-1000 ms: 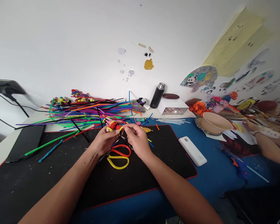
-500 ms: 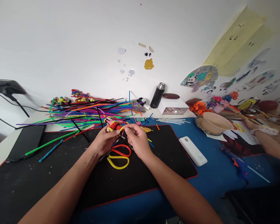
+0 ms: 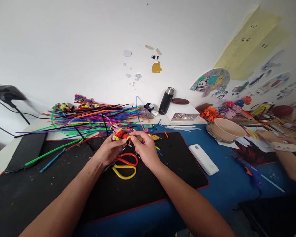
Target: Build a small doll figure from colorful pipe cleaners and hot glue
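Observation:
A small red, yellow and pink pipe-cleaner figure (image 3: 118,134) is held up between both hands over the black mat (image 3: 172,164). My left hand (image 3: 109,149) wraps its fingers round the figure's left side, thumb across it. With thumb and forefinger, my right hand (image 3: 145,147) pinches the figure's yellow-edged right end. Just below the hands lie scissors with one red and one yellow handle (image 3: 124,172); their blades are partly hidden by my left hand. Behind the figure spreads a heap of coloured pipe cleaners (image 3: 93,117).
A white power bank (image 3: 204,159) lies right of the mat. Behind stand a black flask (image 3: 166,101) and a white box (image 3: 182,112). A pink bowl (image 3: 229,129) and a blue glue gun (image 3: 253,174) are at the right, near another person's arm (image 3: 288,161). A dark tablet (image 3: 27,152) lies left.
The other person's forearm at the right has shifted slightly. The view has moved a little; both my hands keep nearly the same hold on the figure.

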